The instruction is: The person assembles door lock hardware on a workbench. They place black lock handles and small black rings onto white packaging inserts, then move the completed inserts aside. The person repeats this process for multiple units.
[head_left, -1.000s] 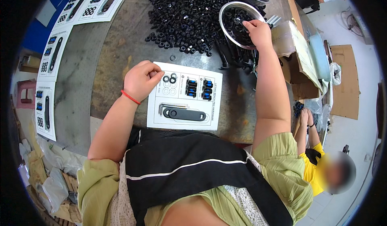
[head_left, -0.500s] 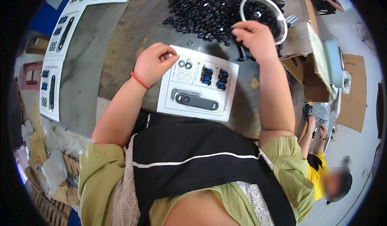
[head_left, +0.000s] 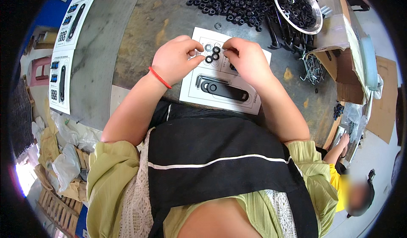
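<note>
A white printed card (head_left: 254,104) lies in front of me on the table. Several black nuts (head_left: 216,56) and a silver ring shape (head_left: 208,47) are grouped on its upper part. My left hand (head_left: 179,59), with a red band on the wrist, is at the card's left side; its thumb and forefinger are apart beside the nuts. From the other side my right hand (head_left: 248,60) brings pinched fingertips close to the nuts; anything between them is hidden. Below show a flat black bar-shaped tool (head_left: 231,92) and L-shaped hex keys (head_left: 203,77), perhaps partly printed.
A heap of black nuts (head_left: 237,4) covers the far table, beside a metal bowl (head_left: 319,19) of black parts. Black tools (head_left: 288,38), metal hex keys (head_left: 313,70) and a cardboard box (head_left: 349,77) are at right. More cards (head_left: 59,102) line the left; a person in yellow (head_left: 337,187) works at lower right.
My right hand has come from beside the bowl down to the card's nuts. My left hand has moved right, over the card. The whole view has shifted.
</note>
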`<move>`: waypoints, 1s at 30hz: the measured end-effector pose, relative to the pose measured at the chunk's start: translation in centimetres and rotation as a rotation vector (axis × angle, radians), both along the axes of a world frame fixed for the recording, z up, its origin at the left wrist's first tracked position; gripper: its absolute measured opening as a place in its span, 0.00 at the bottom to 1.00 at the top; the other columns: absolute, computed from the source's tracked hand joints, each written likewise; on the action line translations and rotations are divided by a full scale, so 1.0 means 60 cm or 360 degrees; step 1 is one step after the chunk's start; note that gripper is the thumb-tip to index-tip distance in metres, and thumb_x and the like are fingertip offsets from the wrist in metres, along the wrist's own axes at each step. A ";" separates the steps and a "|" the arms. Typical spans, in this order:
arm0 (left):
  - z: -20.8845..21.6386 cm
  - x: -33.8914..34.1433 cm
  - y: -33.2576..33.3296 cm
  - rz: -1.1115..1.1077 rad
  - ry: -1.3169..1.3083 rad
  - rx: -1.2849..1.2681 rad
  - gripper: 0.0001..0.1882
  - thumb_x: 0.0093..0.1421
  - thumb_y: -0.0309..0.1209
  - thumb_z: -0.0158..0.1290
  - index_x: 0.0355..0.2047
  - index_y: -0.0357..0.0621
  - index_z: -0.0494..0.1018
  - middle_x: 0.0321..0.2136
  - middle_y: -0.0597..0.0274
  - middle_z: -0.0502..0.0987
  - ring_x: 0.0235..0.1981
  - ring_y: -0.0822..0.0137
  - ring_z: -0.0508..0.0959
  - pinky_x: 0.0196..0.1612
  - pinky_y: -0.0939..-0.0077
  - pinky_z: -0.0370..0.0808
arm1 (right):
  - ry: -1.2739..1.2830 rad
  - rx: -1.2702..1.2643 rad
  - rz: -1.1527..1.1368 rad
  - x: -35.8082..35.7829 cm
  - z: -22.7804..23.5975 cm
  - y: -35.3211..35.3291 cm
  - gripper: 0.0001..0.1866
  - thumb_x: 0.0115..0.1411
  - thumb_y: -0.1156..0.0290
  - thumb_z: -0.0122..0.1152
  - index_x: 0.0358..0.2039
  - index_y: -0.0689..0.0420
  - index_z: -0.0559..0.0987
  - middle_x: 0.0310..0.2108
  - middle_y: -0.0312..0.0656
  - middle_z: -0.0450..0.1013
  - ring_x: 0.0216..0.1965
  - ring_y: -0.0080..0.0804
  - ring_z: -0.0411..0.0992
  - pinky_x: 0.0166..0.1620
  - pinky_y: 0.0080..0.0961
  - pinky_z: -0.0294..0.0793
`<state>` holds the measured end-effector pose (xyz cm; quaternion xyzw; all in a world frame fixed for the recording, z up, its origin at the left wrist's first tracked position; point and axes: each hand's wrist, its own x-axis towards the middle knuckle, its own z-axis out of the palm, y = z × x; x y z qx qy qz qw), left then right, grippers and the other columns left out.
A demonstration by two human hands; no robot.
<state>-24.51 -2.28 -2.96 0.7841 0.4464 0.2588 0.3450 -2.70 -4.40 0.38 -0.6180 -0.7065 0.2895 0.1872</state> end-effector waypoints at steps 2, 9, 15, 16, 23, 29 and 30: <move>-0.010 0.003 0.001 -0.0026 0.0045 0.0087 0.11 0.52 0.32 0.63 0.35 0.45 0.79 0.25 0.63 0.72 0.25 0.67 0.74 0.31 0.74 0.73 | 0.0027 -0.0012 0.0060 -0.005 -0.002 -0.014 0.07 0.57 0.72 0.60 0.35 0.59 0.81 0.32 0.50 0.78 0.36 0.50 0.76 0.42 0.40 0.75; -0.014 0.028 0.007 -0.0033 0.0237 0.0257 0.10 0.52 0.35 0.63 0.35 0.49 0.80 0.26 0.64 0.73 0.29 0.62 0.76 0.34 0.69 0.74 | -0.0251 0.0154 0.0129 -0.022 -0.009 -0.035 0.08 0.57 0.65 0.60 0.30 0.54 0.82 0.31 0.44 0.75 0.34 0.46 0.76 0.39 0.40 0.76; -0.008 0.031 0.025 -0.0024 0.0329 0.0149 0.08 0.52 0.34 0.62 0.34 0.50 0.80 0.26 0.64 0.73 0.29 0.62 0.76 0.33 0.68 0.74 | -0.0423 0.0311 -0.0020 -0.019 -0.024 0.014 0.08 0.57 0.64 0.60 0.29 0.53 0.82 0.29 0.41 0.74 0.33 0.44 0.76 0.36 0.40 0.76; -0.008 0.030 0.026 -0.0011 0.0348 0.0144 0.08 0.53 0.34 0.61 0.34 0.51 0.80 0.26 0.63 0.73 0.29 0.61 0.76 0.33 0.68 0.74 | -0.0457 0.0269 0.0003 -0.020 -0.025 0.016 0.08 0.57 0.64 0.60 0.30 0.53 0.82 0.30 0.41 0.75 0.34 0.44 0.76 0.37 0.40 0.76; -0.019 0.042 0.033 -0.0024 0.0305 0.0195 0.06 0.54 0.33 0.60 0.32 0.51 0.81 0.25 0.63 0.74 0.29 0.61 0.77 0.32 0.68 0.73 | -0.0491 -0.0022 0.0048 -0.020 -0.005 0.006 0.11 0.56 0.65 0.62 0.38 0.53 0.83 0.36 0.43 0.77 0.40 0.44 0.77 0.42 0.40 0.77; -0.030 0.041 0.036 -0.0032 0.0234 0.0251 0.05 0.55 0.33 0.59 0.32 0.50 0.81 0.25 0.63 0.74 0.28 0.62 0.77 0.32 0.69 0.74 | -0.0470 -0.0040 -0.0002 -0.028 -0.013 0.009 0.09 0.56 0.65 0.62 0.36 0.53 0.83 0.36 0.43 0.77 0.39 0.44 0.77 0.42 0.39 0.77; -0.030 0.041 0.036 -0.0038 0.0221 0.0256 0.06 0.55 0.33 0.59 0.32 0.50 0.81 0.25 0.63 0.74 0.28 0.62 0.77 0.32 0.69 0.74 | -0.0470 -0.0038 -0.0007 -0.028 -0.015 0.009 0.09 0.56 0.65 0.62 0.35 0.53 0.83 0.36 0.43 0.77 0.39 0.44 0.77 0.41 0.39 0.77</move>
